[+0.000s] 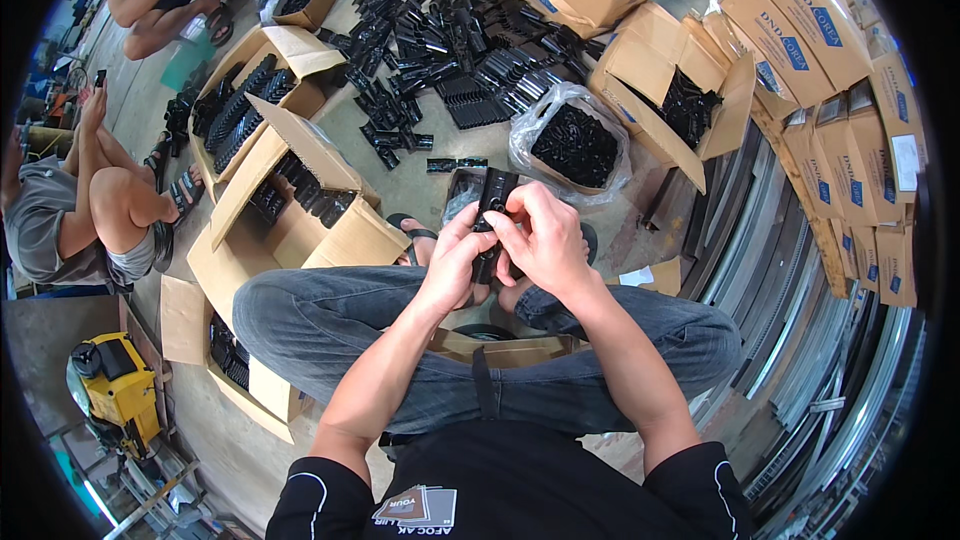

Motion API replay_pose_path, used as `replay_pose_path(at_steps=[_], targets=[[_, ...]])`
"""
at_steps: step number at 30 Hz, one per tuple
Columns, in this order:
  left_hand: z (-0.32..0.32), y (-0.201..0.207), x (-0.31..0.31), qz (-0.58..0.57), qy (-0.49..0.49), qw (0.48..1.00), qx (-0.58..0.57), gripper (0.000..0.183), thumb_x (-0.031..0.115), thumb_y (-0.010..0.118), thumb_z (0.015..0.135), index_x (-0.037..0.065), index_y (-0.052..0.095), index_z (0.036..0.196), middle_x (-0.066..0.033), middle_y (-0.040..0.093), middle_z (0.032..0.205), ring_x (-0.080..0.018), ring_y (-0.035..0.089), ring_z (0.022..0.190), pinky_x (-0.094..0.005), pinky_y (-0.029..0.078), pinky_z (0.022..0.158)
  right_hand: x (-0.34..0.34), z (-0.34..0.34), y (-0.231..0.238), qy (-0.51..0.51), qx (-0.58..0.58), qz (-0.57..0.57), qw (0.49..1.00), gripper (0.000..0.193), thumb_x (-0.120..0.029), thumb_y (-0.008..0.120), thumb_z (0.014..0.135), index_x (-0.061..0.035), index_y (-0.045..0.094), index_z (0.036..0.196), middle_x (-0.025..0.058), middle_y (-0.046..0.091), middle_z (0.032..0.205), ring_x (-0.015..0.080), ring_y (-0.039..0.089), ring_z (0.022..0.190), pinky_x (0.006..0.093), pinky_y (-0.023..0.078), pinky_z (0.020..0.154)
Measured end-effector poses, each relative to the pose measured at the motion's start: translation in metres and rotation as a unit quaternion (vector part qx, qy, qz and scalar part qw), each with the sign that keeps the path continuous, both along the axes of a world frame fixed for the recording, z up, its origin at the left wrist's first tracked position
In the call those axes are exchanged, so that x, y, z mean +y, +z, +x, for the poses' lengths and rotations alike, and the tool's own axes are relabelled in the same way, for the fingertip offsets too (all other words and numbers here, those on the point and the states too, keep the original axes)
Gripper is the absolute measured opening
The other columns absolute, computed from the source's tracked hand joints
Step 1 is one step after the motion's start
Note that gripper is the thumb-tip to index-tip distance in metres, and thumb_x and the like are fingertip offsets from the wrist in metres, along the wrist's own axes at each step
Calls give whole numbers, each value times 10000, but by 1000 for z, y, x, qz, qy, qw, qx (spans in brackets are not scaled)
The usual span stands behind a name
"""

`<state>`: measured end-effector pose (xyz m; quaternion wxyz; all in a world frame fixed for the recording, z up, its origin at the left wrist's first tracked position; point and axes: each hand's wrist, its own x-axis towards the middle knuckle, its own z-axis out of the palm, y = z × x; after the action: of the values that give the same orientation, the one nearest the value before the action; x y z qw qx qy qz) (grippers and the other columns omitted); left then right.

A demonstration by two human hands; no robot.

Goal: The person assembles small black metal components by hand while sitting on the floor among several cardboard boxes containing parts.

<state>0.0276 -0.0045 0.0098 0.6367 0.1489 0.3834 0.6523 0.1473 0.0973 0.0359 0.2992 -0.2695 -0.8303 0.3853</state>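
While both hands are gripping one black plastic part [492, 215], the left hand [455, 265] is supporting it underneath. The right hand [540, 235] is pinching its upper end; keeping that end steady seems wise.

Brown cartons ring you on the floor.
Open cardboard boxes [300, 210] sit at your left; sealed, blue-labelled stacked cartons [800, 30] stand at your right, clear bag [570, 140] ahead.

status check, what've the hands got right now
Left hand and right hand both gripping one black plastic part. Held over crossed legs. Nothing blocking; open cardboard box of parts at left.
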Motion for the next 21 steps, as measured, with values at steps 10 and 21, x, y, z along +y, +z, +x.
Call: replay_pose_path(at_steps=[10, 21], targets=[[-2, -5, -2, 14, -16, 1000, -20, 463, 142, 424, 899, -36, 445, 1326, -166, 631, 978, -261, 665, 657, -350, 590, 618, 4, 0, -5, 34, 48, 0, 998, 129, -46, 682, 850, -32, 580, 928, 125, 612, 813, 301, 638, 629, 394, 491, 556], [-6, 13, -2, 10, 16, 993, -115, 396, 147, 453, 896, -29, 489, 1249, -134, 631, 920, -215, 656, 661, -344, 589, 556, 3, -1, 0, 33, 36, -14, 999, 378, -129, 767, 811, -15, 593, 1127, 68, 580, 738, 198, 590, 579, 331, 490, 546]])
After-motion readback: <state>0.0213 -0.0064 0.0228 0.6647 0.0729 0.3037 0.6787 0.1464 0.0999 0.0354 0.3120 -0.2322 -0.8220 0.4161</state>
